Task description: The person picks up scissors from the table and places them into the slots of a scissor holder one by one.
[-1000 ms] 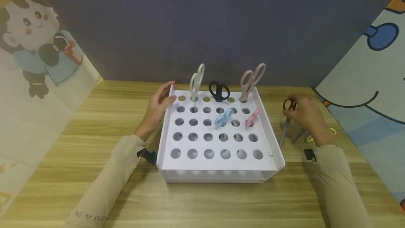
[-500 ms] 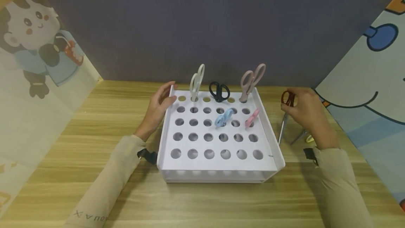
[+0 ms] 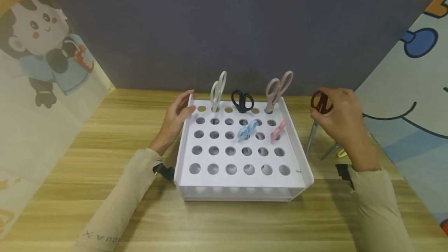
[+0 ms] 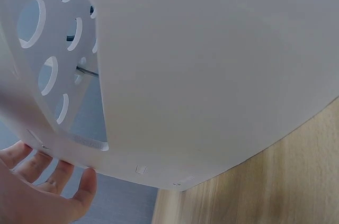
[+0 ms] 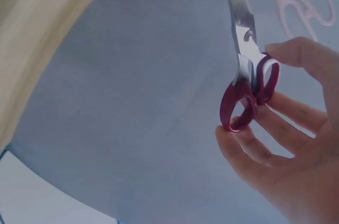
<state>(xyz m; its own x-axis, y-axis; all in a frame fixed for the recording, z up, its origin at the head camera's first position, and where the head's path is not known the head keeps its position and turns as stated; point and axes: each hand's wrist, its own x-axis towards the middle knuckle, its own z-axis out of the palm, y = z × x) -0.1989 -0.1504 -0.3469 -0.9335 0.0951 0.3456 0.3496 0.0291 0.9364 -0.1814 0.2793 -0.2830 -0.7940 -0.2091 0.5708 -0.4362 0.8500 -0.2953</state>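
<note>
My right hand point(image 3: 341, 116) pinches the dark red handles of a pair of scissors point(image 5: 246, 33); the shiny blades point down, beside the right side of a white rack point(image 3: 238, 178). In the right wrist view, the thumb and fingers are around the handle loops. My left hand point(image 3: 173, 121) grips the rear left corner of the rack, with its fingertips point(image 4: 87, 181) on the edge. Standing in the rack's holes are white scissors point(image 3: 216, 95), black scissors point(image 3: 241, 104), dusty pink scissors point(image 3: 274, 94), light blue scissors point(image 3: 246, 131) and small pink scissors point(image 3: 277, 130).
On the wooden table point(image 3: 245, 228), partly hidden behind my right forearm, lie scissors with a grey blade point(image 3: 329, 151) and a yellow handle point(image 3: 342, 153). A dark wall point(image 3: 224, 30) stands behind the rack. Printed cartoon panels point(image 3: 402, 135) stand at both sides.
My right hand has raised the red-handled scissors from near the table, with the handles now higher. My left hand stays at the rack's corner. The head view has shifted slightly.
</note>
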